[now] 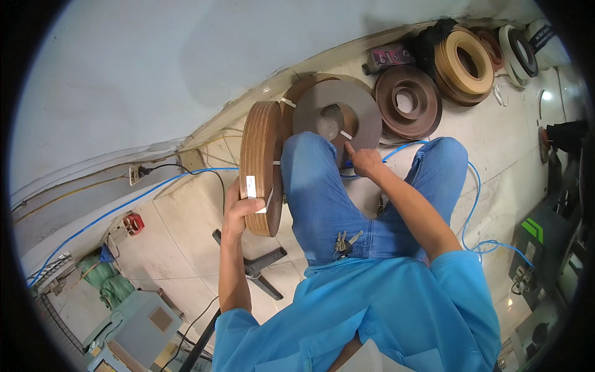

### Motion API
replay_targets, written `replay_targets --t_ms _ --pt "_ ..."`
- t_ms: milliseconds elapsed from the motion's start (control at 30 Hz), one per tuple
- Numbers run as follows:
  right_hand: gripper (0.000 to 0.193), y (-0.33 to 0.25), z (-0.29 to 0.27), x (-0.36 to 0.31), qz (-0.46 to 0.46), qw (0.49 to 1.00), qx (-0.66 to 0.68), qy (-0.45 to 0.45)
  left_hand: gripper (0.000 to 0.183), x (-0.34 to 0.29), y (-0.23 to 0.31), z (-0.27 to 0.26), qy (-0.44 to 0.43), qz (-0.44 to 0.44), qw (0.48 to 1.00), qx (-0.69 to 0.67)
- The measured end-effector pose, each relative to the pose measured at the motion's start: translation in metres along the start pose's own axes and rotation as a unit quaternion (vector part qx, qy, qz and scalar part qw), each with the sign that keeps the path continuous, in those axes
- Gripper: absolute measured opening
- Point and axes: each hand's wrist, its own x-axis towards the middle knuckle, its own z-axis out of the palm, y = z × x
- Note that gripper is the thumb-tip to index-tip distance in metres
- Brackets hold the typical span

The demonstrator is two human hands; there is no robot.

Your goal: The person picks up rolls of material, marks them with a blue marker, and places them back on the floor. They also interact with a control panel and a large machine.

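My left hand (238, 208) grips the lower edge of a wood-grain edge-banding roll (259, 142), which stands on its side by my left knee. Its thumb lies over the near rim, beside a white label (251, 186). Between wall and knees, a grey-brown edge-banding roll (310, 102) leans against another brown roll (307, 82) behind it. My right hand (367, 162) has its index finger stretched to the grey-brown roll's lower edge, near a white label (346, 134). The other fingers are partly hidden, and I see nothing held in them.
More brown (427, 121) and tan (441, 56) rolls line the wall to the right. A blue hose (474, 186) crosses the tiled floor behind my right hand. A socket (134, 175) with a black plug is at the left. A black stand base (266, 260) sits by my left arm.
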Motion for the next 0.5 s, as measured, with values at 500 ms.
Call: replay_targets --t_ms 500 --pt "0.073 -0.008 0.010 0.009 0.014 0.999 -0.044 0.025 0.098 0.027 0.029 0.039 -0.060 0.025 0.958 0.279"
